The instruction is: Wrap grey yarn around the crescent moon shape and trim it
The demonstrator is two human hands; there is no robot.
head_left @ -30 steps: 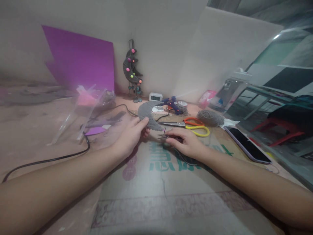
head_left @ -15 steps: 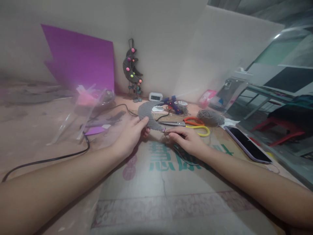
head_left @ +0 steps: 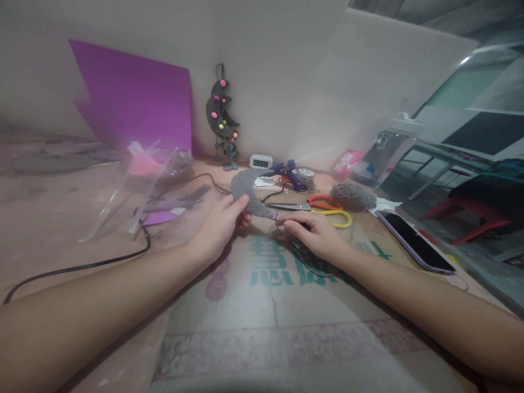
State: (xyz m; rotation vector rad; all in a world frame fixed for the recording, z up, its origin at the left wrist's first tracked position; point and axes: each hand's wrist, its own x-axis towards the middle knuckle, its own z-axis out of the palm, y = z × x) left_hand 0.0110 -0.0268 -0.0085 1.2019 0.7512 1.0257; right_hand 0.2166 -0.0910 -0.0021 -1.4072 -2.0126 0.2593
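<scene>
My left hand is closed on the lower edge of a grey yarn-wrapped crescent and holds it tilted just above the table. My right hand is closed around small dark snips, mostly hidden under its fingers. Its fingertips are at the crescent's lower tip, where a bit of purple shows. A thin grey yarn strand trails from under the right hand across the printed cardboard sheet.
Orange and yellow scissors, a grey yarn ball, a blue glue gun and a phone lie to the right. A finished moon ornament, a small clock and a purple sheet stand at the wall. A black cable and a plastic bag lie left.
My right hand has moved up and forward, bringing the snips from below the crescent up to its lower tip. The left hand has kept the crescent still.
</scene>
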